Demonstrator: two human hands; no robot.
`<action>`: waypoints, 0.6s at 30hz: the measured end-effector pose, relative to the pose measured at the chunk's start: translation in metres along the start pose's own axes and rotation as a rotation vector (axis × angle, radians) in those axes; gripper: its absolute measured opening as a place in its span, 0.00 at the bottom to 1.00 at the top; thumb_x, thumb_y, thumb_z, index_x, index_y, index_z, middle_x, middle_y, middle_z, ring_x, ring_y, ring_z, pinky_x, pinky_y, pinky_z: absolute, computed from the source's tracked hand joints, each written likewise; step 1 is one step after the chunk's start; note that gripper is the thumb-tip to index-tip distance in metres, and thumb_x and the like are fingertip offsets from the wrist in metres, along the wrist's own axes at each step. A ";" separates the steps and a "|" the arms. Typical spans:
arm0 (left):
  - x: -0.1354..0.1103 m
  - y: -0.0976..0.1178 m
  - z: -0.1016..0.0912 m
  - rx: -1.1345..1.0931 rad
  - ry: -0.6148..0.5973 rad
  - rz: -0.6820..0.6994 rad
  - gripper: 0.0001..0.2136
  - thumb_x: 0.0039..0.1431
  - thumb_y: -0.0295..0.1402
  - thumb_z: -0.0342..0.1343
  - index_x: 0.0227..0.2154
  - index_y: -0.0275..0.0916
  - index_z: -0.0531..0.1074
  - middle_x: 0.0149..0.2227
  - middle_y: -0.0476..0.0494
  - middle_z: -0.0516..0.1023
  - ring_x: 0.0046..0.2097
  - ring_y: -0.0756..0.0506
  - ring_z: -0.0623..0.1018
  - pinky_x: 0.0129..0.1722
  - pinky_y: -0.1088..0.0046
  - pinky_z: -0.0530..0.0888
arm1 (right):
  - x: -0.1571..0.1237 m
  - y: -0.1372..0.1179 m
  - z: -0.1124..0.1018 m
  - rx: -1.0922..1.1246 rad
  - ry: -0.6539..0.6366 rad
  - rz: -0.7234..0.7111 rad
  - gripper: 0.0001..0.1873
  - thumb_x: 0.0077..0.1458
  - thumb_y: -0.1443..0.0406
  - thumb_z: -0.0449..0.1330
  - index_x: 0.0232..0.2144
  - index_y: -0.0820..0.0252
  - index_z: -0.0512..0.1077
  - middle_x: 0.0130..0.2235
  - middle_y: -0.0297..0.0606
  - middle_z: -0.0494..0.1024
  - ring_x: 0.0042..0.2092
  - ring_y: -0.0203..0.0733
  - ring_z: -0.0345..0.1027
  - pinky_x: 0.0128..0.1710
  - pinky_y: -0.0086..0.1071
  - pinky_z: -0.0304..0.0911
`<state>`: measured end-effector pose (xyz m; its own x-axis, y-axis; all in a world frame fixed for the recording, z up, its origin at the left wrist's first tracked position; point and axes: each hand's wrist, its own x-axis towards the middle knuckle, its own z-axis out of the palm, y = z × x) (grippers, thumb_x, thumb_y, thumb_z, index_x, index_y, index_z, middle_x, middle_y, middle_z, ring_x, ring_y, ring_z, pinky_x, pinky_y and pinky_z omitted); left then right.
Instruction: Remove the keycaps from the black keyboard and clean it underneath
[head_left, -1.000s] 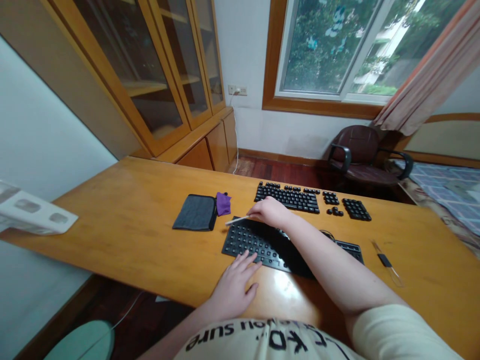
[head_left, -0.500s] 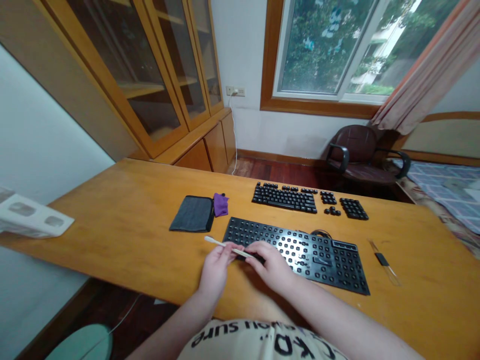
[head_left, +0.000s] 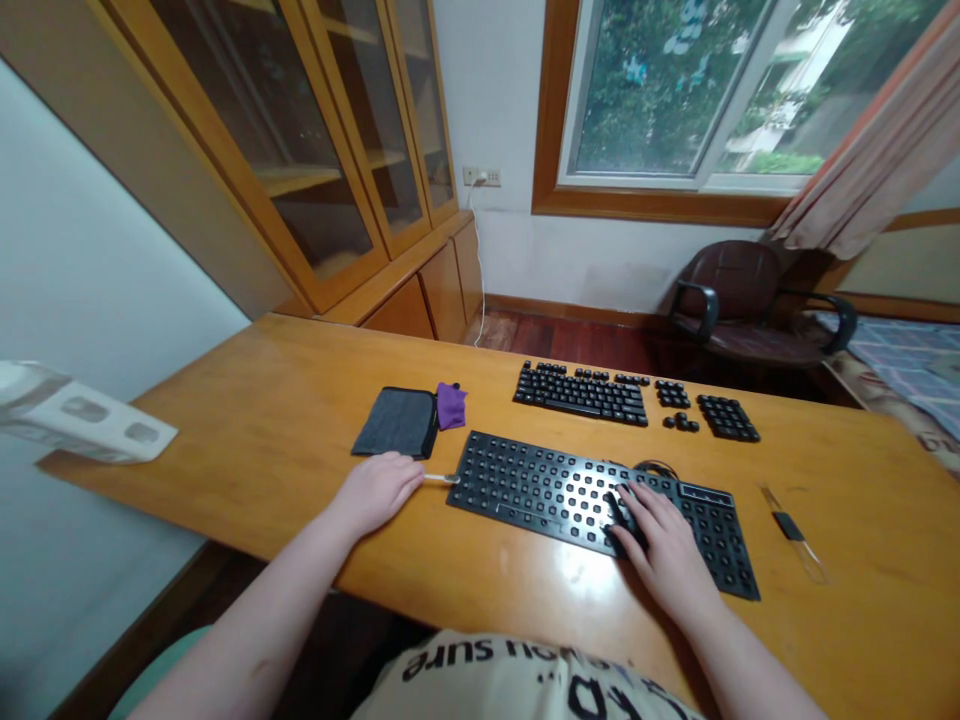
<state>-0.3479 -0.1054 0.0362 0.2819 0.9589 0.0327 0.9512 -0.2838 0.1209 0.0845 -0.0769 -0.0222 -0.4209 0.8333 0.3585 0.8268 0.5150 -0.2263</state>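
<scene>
A black keyboard [head_left: 517, 483] with its keycaps off lies before me, switches bare. Left of it, my left hand [head_left: 384, 490] is closed around a thin white stick [head_left: 439, 478], whose darker tip meets the keyboard's left edge; the rest is hidden in the hand. My right hand [head_left: 664, 545] rests over the keyboard's right half, fingers and thumb spread apart. The dark area between them is hard to make out.
Removed keycaps [head_left: 581, 393] lie in rows behind the keyboard. A grey pouch [head_left: 397, 420] and a purple cloth [head_left: 451, 407] are at the back left. A wire keycap puller [head_left: 789, 526] lies right; a white box [head_left: 90, 415] stands far left.
My hands have parted. The left has moved left with the white stick, now pointing at the keyboard's edge. The right has let go and moved right onto the keyboard.
</scene>
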 end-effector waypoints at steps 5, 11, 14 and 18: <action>0.002 -0.004 0.001 0.011 -0.039 0.013 0.16 0.63 0.39 0.43 0.28 0.42 0.73 0.30 0.44 0.75 0.36 0.44 0.73 0.38 0.69 0.67 | 0.003 0.001 0.005 -0.063 -0.075 -0.032 0.26 0.58 0.54 0.51 0.55 0.60 0.64 0.57 0.44 0.66 0.59 0.51 0.56 0.58 0.49 0.51; -0.005 -0.006 0.007 -0.032 0.011 -0.039 0.17 0.64 0.41 0.42 0.36 0.43 0.75 0.35 0.45 0.78 0.37 0.45 0.75 0.38 0.70 0.69 | 0.002 0.003 0.006 -0.073 -0.071 -0.034 0.26 0.58 0.53 0.51 0.54 0.61 0.65 0.56 0.45 0.67 0.58 0.50 0.57 0.57 0.48 0.52; -0.007 -0.007 0.011 -0.052 0.059 -0.004 0.17 0.64 0.41 0.41 0.40 0.43 0.75 0.38 0.44 0.79 0.39 0.45 0.75 0.41 0.70 0.69 | 0.002 0.004 0.007 -0.072 -0.061 -0.042 0.26 0.58 0.53 0.51 0.53 0.61 0.66 0.56 0.44 0.67 0.58 0.50 0.58 0.57 0.48 0.53; -0.005 -0.011 0.016 -0.066 0.038 0.063 0.16 0.64 0.40 0.43 0.42 0.43 0.75 0.38 0.45 0.79 0.38 0.46 0.75 0.40 0.70 0.70 | 0.002 0.004 0.007 -0.065 -0.046 -0.047 0.26 0.58 0.53 0.51 0.53 0.60 0.66 0.56 0.44 0.68 0.57 0.50 0.59 0.57 0.48 0.54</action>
<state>-0.3574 -0.1071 0.0190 0.3349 0.9389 0.0798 0.9210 -0.3441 0.1827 0.0847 -0.0718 -0.0285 -0.4753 0.8175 0.3253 0.8276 0.5409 -0.1502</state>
